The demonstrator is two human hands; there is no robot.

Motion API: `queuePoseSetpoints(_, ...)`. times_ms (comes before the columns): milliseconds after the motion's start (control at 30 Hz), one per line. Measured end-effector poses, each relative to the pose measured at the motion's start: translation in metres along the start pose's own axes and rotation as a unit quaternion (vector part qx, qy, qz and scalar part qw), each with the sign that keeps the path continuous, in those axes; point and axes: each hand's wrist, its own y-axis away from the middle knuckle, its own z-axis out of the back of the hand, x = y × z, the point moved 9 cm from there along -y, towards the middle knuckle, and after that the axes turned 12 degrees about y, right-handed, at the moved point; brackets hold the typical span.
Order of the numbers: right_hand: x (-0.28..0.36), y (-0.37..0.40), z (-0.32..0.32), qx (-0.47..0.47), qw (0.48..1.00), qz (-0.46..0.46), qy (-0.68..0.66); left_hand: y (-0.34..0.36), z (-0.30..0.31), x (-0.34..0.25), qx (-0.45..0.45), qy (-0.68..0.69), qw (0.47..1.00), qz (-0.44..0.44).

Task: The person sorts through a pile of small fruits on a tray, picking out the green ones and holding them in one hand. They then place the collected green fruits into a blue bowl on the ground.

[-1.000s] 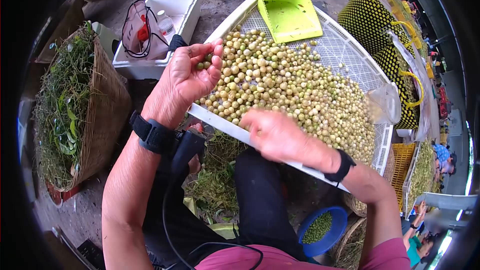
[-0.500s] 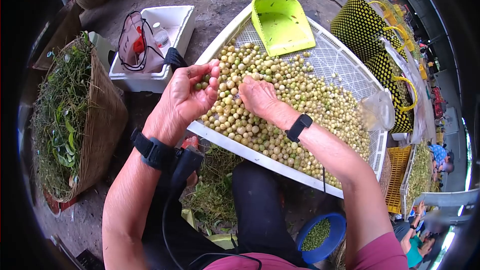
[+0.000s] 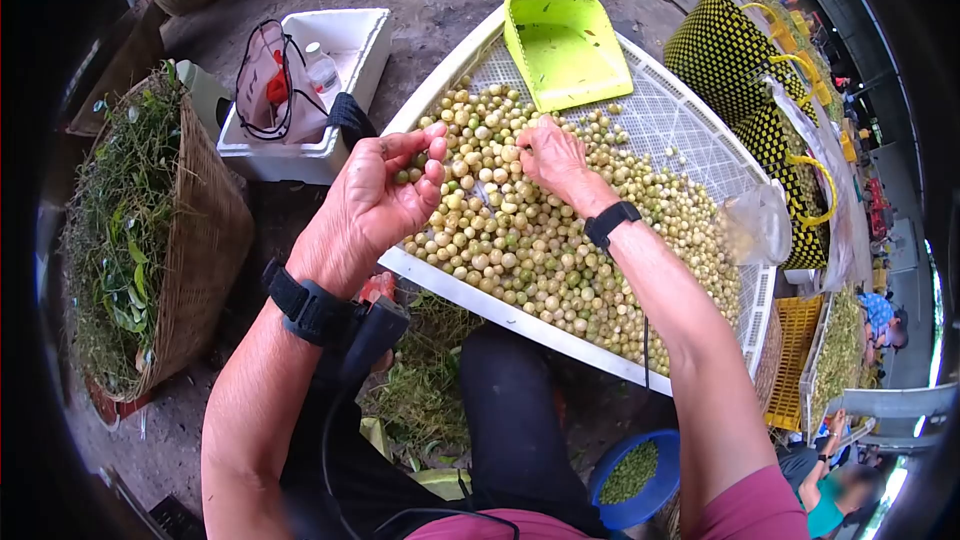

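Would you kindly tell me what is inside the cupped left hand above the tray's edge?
A few small green fruits show at the opening of the left hand, between thumb and fingertips. Anything deeper in the palm is covered by the hand's back.

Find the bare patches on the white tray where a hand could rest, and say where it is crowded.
Bare tray mesh lies on the far right, between the green scoop and the clear bag. Around the left hand and right hand, fruit is packed tight.
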Motion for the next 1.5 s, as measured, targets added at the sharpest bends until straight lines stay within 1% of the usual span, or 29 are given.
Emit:
queuePoseSetpoints(33,-0.002,0.000,0.000,-0.004,1.000,0.006,-0.007,0.000,0.001,0.001,-0.004,0.001,1.000,-0.001)
queuePoseSetpoints(67,-0.003,-0.001,0.006,-0.049,0.998,0.031,-0.002,0.000,0.001,0.001,-0.007,0.002,1.000,-0.002)
queuePoseSetpoints(100,-0.014,-0.001,0.004,-0.035,0.992,-0.006,-0.119,0.000,0.001,0.000,-0.010,0.004,1.000,-0.005)
queuePoseSetpoints(167,-0.033,0.001,-0.006,-0.003,0.936,-0.074,-0.343,0.001,0.000,-0.003,-0.005,0.002,1.000,-0.004)
queuePoseSetpoints(200,-0.030,0.016,-0.002,0.075,0.853,-0.142,-0.497,0.001,0.001,-0.003,-0.003,0.001,1.000,-0.001)
queuePoseSetpoints(300,-0.018,0.028,-0.029,0.146,0.622,-0.187,-0.746,0.000,0.002,-0.002,-0.012,0.002,1.000,-0.004)
queuePoseSetpoints(333,-0.016,0.033,-0.029,0.139,0.628,-0.208,-0.737,-0.001,0.003,-0.002,-0.012,0.004,1.000,-0.003)
queuePoseSetpoints(433,-0.014,0.027,-0.025,0.141,0.806,-0.172,-0.548,0.001,0.001,0.002,-0.011,0.003,1.000,0.001)
queuePoseSetpoints(500,-0.011,0.021,-0.015,0.086,0.919,-0.121,-0.364,0.001,0.001,0.003,-0.003,-0.007,1.000,0.007)
queuePoseSetpoints(567,-0.005,0.015,-0.009,0.043,0.985,-0.079,-0.148,0.000,0.000,0.005,0.001,-0.013,1.000,0.010)
queuePoseSetpoints(600,-0.002,0.014,-0.007,0.014,0.992,-0.073,-0.105,0.000,-0.001,0.005,-0.001,-0.016,1.000,0.009)
queuePoseSetpoints(700,-0.001,0.012,-0.006,-0.001,0.979,-0.042,-0.198,0.000,0.000,0.004,-0.006,-0.011,1.000,0.007)
queuePoseSetpoints(733,-0.005,0.017,-0.012,0.079,0.919,-0.094,-0.374,0.000,0.001,0.003,-0.006,-0.006,1.000,0.005)
queuePoseSetpoints(767,-0.012,0.025,-0.014,0.121,0.822,-0.181,-0.527,0.000,0.001,0.002,-0.007,-0.003,1.000,0.003)
queuePoseSetpoints(833,-0.011,0.033,-0.019,0.172,0.718,-0.182,-0.649,-0.001,0.003,0.001,-0.008,0.003,1.000,0.003)
queuePoseSetpoints(933,0.001,0.034,-0.012,0.168,0.879,-0.087,-0.438,-0.001,0.004,0.002,-0.013,0.002,1.000,-0.001)
queuePoseSetpoints(967,0.006,0.031,-0.009,0.139,0.934,-0.068,-0.322,0.000,0.003,0.002,-0.014,-0.003,1.000,-0.006)
queuePoseSetpoints(1033,0.020,0.026,-0.006,0.074,0.994,-0.025,-0.075,-0.001,0.003,0.003,-0.012,-0.003,1.000,-0.005)
queuePoseSetpoints(1067,0.023,0.025,-0.005,0.057,0.995,-0.020,-0.078,0.000,0.003,0.003,-0.010,-0.003,1.000,-0.004)
queuePoseSetpoints(1100,0.019,0.026,-0.010,0.082,0.970,-0.042,-0.223,0.000,0.002,0.003,-0.007,-0.003,1.000,0.000)
queuePoseSetpoints(1133,0.014,0.027,-0.012,0.108,0.924,-0.062,-0.362,0.001,0.002,0.003,-0.004,-0.002,1.000,0.004)
queuePoseSetpoints(1167,0.010,0.028,-0.013,0.131,0.857,-0.081,-0.492,0.002,0.001,0.003,0.000,0.001,1.000,0.008)
queuePoseSetpoints(1200,0.001,0.034,-0.023,0.192,0.750,-0.176,-0.607,0.002,0.001,0.003,-0.011,0.005,1.000,0.005)
queuePoseSetpoints(1300,0.006,0.038,-0.017,0.225,0.738,-0.144,-0.620,0.002,0.001,0.002,-0.006,-0.013,1.000,0.000)
queuePoseSetpoints(1367,0.011,0.028,-0.021,0.191,0.883,-0.080,-0.421,0.002,0.002,0.004,-0.029,-0.008,1.000,-0.009)
queuePoseSetpoints(1400,0.018,0.024,-0.024,0.166,0.935,-0.046,-0.309,0.003,0.003,0.004,-0.040,-0.006,0.999,-0.015)
queuePoseSetpoints(1433,0.035,0.019,-0.013,0.138,0.972,-0.011,-0.191,0.002,0.003,0.006,-0.027,-0.009,1.000,-0.002)
queuePoseSetpoints(1467,0.042,0.019,-0.004,0.120,0.989,-0.026,-0.084,-0.001,0.005,0.008,-0.011,-0.015,1.000,0.014)
queuePoseSetpoints(1500,0.058,0.021,0.006,0.020,0.999,0.034,-0.018,-0.003,0.003,0.012,0.007,-0.024,0.999,0.035)
